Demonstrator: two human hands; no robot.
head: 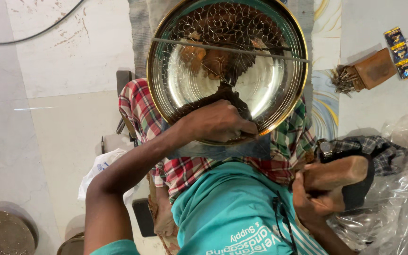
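Place: a metalworker's floor workshop
Signs: engraved brass plate (227,66) above the fingers; wooden mallet (336,172) gripped on the right; box of chisels (367,71) far right; finished plates (5,231) lower left on the tiled floor (48,118)

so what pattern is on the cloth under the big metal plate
A red, green and white check: the cloth lies under the plate, clearest in the head view.

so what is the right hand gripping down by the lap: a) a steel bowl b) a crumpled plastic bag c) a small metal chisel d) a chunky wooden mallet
d: the right hand is wrapped around a chunky brown wooden mallet, while the left hand rests on the edge of the large round engraved brass plate.
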